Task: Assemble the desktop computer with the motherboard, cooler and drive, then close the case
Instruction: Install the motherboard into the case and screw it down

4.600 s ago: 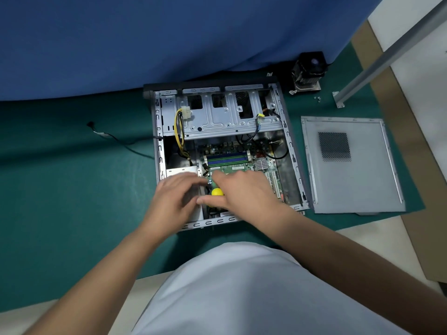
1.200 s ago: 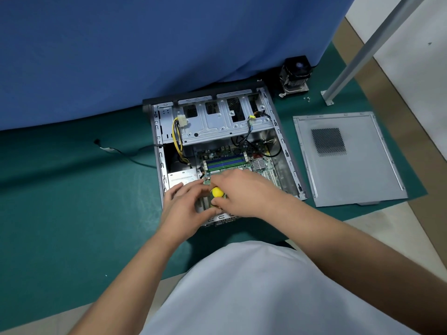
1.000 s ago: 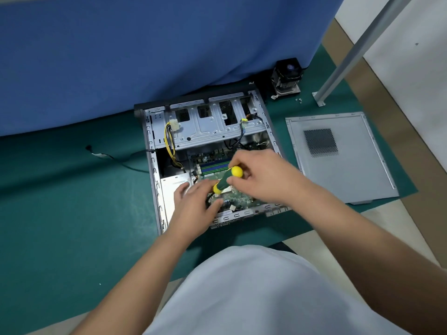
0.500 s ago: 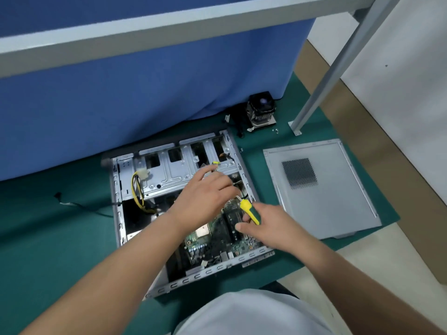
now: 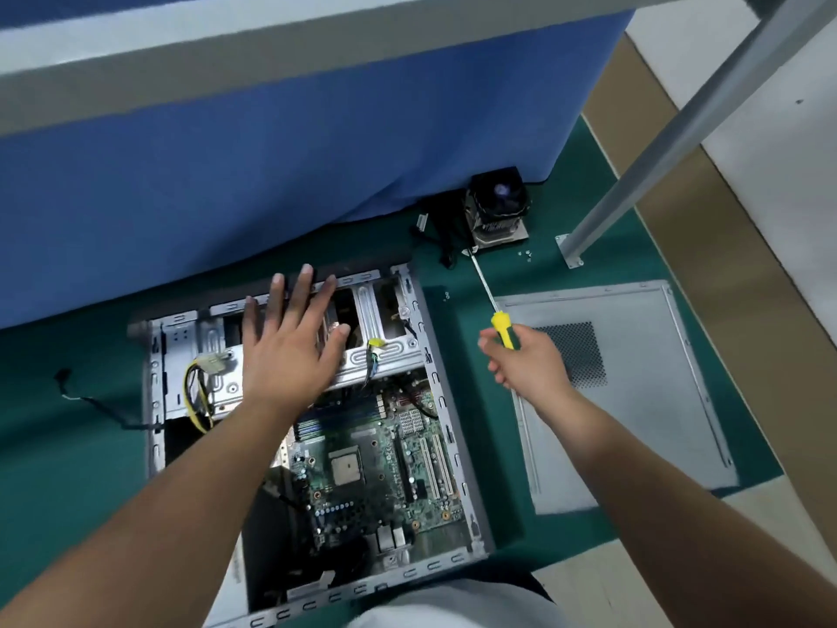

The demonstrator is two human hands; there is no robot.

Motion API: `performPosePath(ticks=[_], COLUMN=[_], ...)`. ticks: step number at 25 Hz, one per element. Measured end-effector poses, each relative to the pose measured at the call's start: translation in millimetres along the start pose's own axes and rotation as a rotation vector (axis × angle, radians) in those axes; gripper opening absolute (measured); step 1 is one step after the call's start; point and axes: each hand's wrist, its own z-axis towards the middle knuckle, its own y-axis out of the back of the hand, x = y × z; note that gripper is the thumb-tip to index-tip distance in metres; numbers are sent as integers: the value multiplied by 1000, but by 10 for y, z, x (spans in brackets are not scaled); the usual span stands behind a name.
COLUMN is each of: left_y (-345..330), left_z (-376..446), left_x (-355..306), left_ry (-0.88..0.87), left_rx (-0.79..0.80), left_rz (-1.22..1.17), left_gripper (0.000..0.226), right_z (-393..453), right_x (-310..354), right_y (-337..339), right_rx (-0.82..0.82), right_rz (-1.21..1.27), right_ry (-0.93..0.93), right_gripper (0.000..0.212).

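Note:
The open computer case (image 5: pixel 154 401) lies on the green mat with the green motherboard (image 5: pixel 376 469) inside it, its bare processor socket showing. My left hand (image 5: pixel 290 351) hovers flat, fingers spread, over the metal drive cage (image 5: pixel 385 355) at the case's far end. My right hand (image 5: pixel 527 358) grips the yellow-handled screwdriver (image 5: pixel 491 305) to the right of the case, its shaft pointing away toward the black cooler (image 5: pixel 498 206), which stands on the mat by the blue cloth.
The grey side panel (image 5: pixel 634 401) lies flat to the right of the case. Small screws (image 5: pixel 525 254) sit near the cooler. A metal table leg (image 5: pixel 656 174) slants down at the right. A loose black cable (image 5: pixel 90 401) trails left of the case.
Both hands left the motherboard. My right hand carried the screwdriver out of the case to the right; my left hand moved up over the drive cage and spread flat. The view tilted upward.

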Motion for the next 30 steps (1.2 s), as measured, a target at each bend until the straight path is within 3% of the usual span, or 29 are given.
performPosePath(ticks=[7,15,26,30], left_y=[-110,-113,-134,-134], left_z=[31,44,40,56], left_x=[42,38,44,49], left_ry=[-4,-5,-7,-11], left_rx=[-76,-96,-98,-94], left_rz=[41,53,30,7], left_gripper=[60,62,61,61], right_z=[1078,1320,1281,944], right_x=[-125,-232,-173,-3], right_y=[-534,-736,-783,-639], right_rx=[-85,-202,-190,-122], right_rz=[-326,-484,-476,-155], right_ry=[160,355,339,200], right_gripper=[17,18,16,8])
